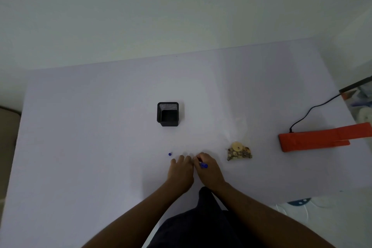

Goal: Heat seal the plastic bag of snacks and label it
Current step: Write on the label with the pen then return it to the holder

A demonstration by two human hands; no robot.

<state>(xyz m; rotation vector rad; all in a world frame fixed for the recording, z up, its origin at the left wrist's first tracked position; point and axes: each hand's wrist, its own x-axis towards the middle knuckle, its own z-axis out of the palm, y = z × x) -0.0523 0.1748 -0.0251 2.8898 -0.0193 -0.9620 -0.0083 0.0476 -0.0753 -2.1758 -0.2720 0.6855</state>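
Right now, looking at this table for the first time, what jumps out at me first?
Probably the bright orange heat sealer at the table's right edge, its black cord trailing away. Next, the two hands at the near middle: the right hand holds a blue pen, close beside the left hand. A black mesh pen holder stands at centre, and a small clear bag of snacks lies to the right of the hands.

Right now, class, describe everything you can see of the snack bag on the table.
The snack bag is a small clear plastic pouch lying flat on the pale table. Mixed snacks show through it: a round pale yellow piece at the far end, darker brown bits nearer the person. It lies right of both hands, between them and the orange sealer, touching neither. No label shows; whether it is sealed cannot be told.
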